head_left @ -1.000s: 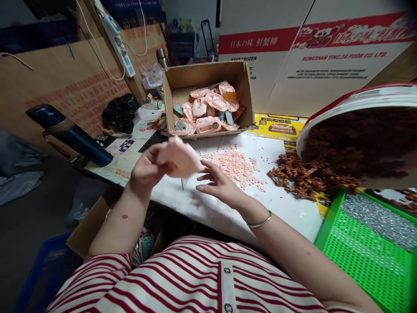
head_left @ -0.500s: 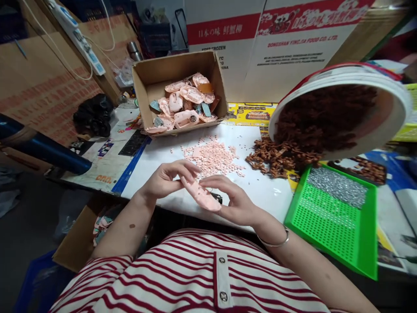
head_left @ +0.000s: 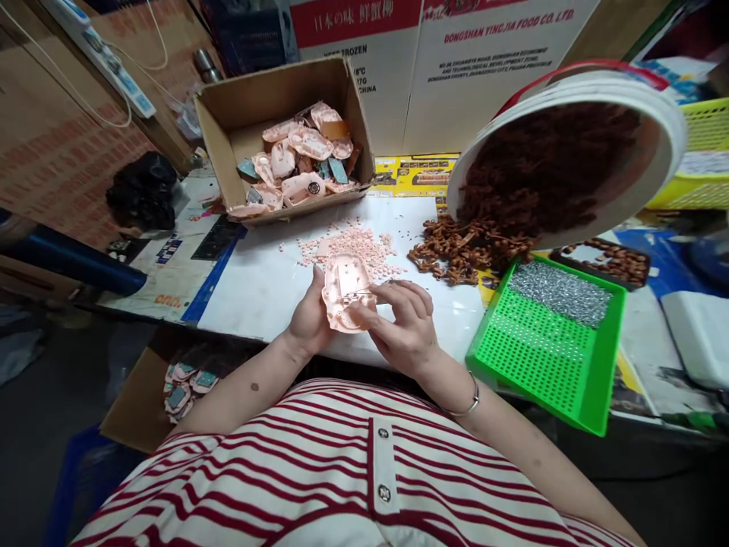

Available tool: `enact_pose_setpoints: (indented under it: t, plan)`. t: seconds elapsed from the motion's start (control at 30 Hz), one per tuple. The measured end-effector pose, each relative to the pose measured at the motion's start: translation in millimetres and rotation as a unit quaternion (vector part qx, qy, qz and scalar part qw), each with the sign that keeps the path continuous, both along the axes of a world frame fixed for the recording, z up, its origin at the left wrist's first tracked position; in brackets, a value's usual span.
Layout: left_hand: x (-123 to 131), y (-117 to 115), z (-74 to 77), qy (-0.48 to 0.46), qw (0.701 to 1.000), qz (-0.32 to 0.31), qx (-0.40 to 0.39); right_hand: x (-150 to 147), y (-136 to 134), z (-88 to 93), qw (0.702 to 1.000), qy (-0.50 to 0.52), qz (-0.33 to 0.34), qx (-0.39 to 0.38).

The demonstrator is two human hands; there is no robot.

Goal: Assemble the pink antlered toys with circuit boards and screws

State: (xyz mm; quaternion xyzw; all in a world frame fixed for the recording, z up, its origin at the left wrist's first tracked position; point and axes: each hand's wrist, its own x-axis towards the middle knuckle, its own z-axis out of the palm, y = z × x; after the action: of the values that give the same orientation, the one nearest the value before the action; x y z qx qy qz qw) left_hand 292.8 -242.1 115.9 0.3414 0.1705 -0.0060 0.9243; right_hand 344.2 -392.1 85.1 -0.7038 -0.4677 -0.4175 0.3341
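A pale pink plastic shell half faces me with its hollow inside, which has moulded posts and ribs. My left hand is closed on its left side, thumb up along the edge. The thumb and forefinger of my right hand come together at the shell's lower right, over its inside. The other right fingers are curled. Whatever lies between those fingertips is too small to make out. Just behind the shell, many small pink pieces are spread on the white table sheet.
Behind stands a cardboard box with more pink shells. A tilted white bucket spills brown parts. At the right lies a green basket with silvery screws. Below left, another cardboard box holds shells.
The shell has turned from edge-on to show me its inside. My left hand has shifted to its left side; my right fingers have moved onto its lower right. The whole view has shifted.
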Motion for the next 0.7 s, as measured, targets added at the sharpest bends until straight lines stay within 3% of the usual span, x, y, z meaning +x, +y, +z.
enact_pose_setpoints:
  t: [0.1,0.4,0.5,0.57,0.6,0.7]
  plan:
    - [-4,3,3.8,-0.016,1.000,-0.021,-0.006,-2,0,-2.4,1.000,0.004,-0.004,0.012]
    - [-20,25,0.4,-0.103,0.987,-0.003,0.122,-1,-4,-11.3,0.995,0.080,0.037,0.042]
    - [-24,33,3.0,-0.106,0.984,0.028,0.137,0,-3,-25.4,0.979,0.192,0.051,0.045]
    - [-27,40,5.5,-0.105,0.983,0.055,0.142,1,-2,-34.8,0.923,0.374,0.089,0.034]
    - [-28,43,6.8,-0.101,0.982,0.067,0.145,2,0,-38.6,0.867,0.482,0.123,0.024]
    - [-31,49,11.0,-0.098,0.979,0.104,0.148,1,9,-44.5,0.650,0.722,0.235,0.026]
